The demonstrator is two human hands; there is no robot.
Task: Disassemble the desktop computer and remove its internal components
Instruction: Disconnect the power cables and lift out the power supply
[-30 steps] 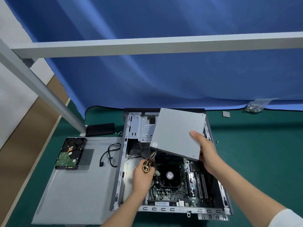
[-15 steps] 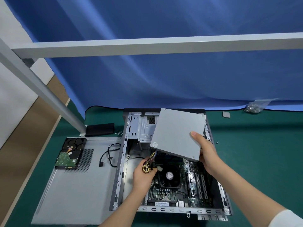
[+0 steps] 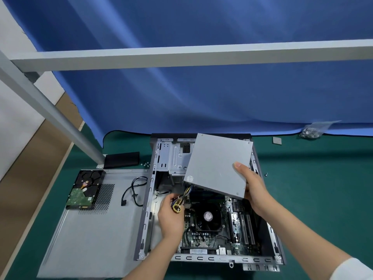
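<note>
The open computer case (image 3: 148, 199) lies flat on the green mat, its motherboard and the black CPU fan (image 3: 207, 217) exposed. A grey power supply box (image 3: 218, 164) is held tilted above the case, gripped at its right edge by my right hand (image 3: 255, 188). Coloured cables (image 3: 187, 191) hang from the box's lower left corner. My left hand (image 3: 171, 215) holds the bundled end of those cables just left of the fan.
The case's side panel (image 3: 90, 235) lies to the left with a hard drive (image 3: 85, 188) and a black cable (image 3: 134, 188) on it. A black cover (image 3: 122, 159), loose screws (image 3: 145, 163), a small chip (image 3: 277, 140) and a screw bag (image 3: 311, 131) lie near the blue curtain.
Almost nothing moved. My left hand shifted the cable bundle slightly; the power supply stays tilted in my right hand.
</note>
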